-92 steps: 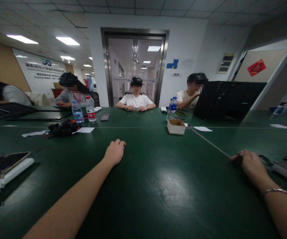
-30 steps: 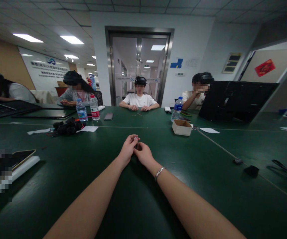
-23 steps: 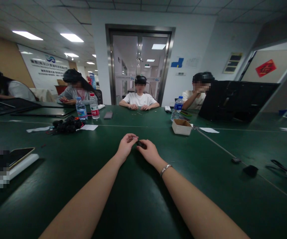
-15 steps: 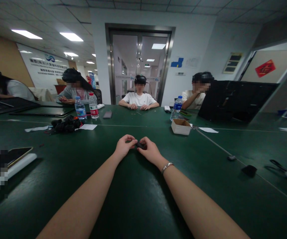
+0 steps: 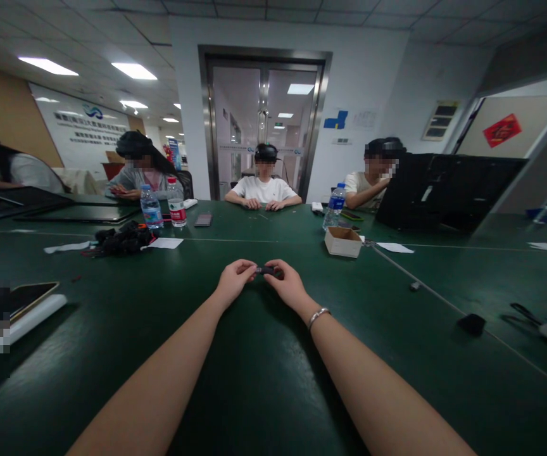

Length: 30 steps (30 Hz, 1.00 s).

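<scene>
In the head view, a small dark stick-shaped object [image 5: 268,270] with a greyish, metal-looking left end is held level between my two hands, just above the green table. My left hand [image 5: 236,280] pinches its left end between thumb and fingertips. The thumb and bent fingers of my right hand [image 5: 287,282] close on the dark right part. Fingers cover both ends, so its exact kind cannot be made out. A silver bracelet [image 5: 318,316] circles my right wrist.
On the green table [image 5: 254,380] stand a small open box [image 5: 343,242], a blue-capped bottle [image 5: 334,207] and a black screen [image 5: 449,193]. A small grey piece [image 5: 414,286] lies right. Left are black cables [image 5: 124,239] and a phone [image 5: 33,297]. Several people sit around.
The dark object has turned level, and its greyish left end now shows between my slightly parted hands. The small grey piece on the right has shifted left and farther away.
</scene>
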{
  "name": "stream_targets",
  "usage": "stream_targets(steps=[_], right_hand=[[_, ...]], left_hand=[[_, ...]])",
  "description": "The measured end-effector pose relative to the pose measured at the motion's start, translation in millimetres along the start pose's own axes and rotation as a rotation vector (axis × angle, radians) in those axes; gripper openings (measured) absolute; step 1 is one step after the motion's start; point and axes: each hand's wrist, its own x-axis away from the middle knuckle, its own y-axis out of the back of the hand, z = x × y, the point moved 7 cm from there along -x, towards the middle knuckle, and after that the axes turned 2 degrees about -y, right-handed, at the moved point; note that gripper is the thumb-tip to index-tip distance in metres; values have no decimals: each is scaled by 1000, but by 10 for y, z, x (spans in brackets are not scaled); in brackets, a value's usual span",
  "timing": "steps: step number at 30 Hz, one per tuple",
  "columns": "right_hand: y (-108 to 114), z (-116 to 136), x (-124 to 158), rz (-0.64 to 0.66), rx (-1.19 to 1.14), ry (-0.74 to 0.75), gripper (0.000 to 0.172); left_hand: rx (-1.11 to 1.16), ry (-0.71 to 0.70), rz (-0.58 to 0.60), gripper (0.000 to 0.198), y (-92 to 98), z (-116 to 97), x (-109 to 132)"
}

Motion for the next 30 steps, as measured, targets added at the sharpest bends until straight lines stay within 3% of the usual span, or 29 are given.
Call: stream_targets(steps=[30], right_hand=[[-19,-38,-23,9,11,-2,30]], left_hand=[[-25,-4,11,31,3,4,-3]])
